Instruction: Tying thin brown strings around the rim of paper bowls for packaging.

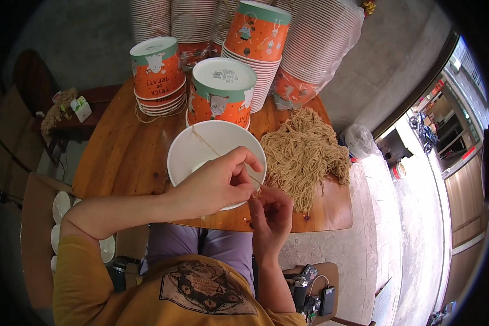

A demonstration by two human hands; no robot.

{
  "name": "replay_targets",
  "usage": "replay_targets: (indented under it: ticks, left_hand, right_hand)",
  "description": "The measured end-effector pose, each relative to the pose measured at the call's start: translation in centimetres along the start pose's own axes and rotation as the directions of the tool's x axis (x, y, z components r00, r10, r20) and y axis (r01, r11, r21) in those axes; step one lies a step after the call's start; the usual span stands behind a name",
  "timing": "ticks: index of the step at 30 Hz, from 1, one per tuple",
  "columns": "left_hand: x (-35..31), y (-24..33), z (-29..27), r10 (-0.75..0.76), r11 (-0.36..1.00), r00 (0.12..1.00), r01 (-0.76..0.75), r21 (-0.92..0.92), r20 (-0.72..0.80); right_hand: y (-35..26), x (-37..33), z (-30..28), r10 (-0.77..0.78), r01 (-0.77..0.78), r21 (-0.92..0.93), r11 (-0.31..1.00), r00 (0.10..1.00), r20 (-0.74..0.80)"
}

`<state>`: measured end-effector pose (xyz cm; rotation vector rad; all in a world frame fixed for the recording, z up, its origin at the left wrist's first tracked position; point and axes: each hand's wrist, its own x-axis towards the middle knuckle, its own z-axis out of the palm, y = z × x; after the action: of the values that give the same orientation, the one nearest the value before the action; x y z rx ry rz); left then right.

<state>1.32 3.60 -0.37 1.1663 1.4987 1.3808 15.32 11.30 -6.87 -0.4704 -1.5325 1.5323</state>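
A white-lined paper bucket (182, 163) stands mouth up near the table's front edge. Tan string (205, 142) runs from its far rim across the opening toward my fingers. My left hand (214, 182) reaches over the bucket, its thumb and fingers pinched together on the string by the near right rim. Just below and to the right, my right hand (273, 213) pinches the string at that same rim, fingertips close to the left ones. My fingers partly hide the string's end and the rim there. A heap of loose tan strings (304, 155) lies right of the bucket.
Orange and green upside-down buckets (223, 79) stand behind, beside a short stack (156, 68) at left and a tall stack (258, 32). Bagged stacks (326, 41) rise at the back right. A cardboard box (35, 228) sits lower left; a stool with devices (323, 288) stands lower right.
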Motion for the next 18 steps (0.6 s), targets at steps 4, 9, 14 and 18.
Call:
replay_targets:
  ticks: [4, 9, 14, 18]
  left_hand:
    - [0.0, 0.0, 0.0, 0.027, 1.000, 1.000, -0.027, -0.008, 0.002]
    - [0.3, -0.2, -0.3, 0.038, 0.999, 0.997, -0.039, 0.019, 0.069]
    - [0.1, 0.0, -0.7, 0.030, 0.983, 0.996, -0.044, 0.176, 0.082]
    - [0.2, 0.2, -1.0, -0.045, 0.970, 0.993, 0.018, 0.244, 0.106]
  right_hand:
    - [0.5, 0.1, -0.3, -0.094, 0.096, -0.116, 0.989, 0.995, 0.025]
    - [0.5, 0.0, -0.3, -0.025, 0.026, -0.060, 0.998, 1.000, 0.017]
    - [0.3, 0.0, -0.3, 0.155, -0.162, 0.188, 0.969, 0.987, 0.052]
    - [0.1, 0.4, -0.4, 0.188, -0.196, 0.174, 0.965, 0.980, 0.065]
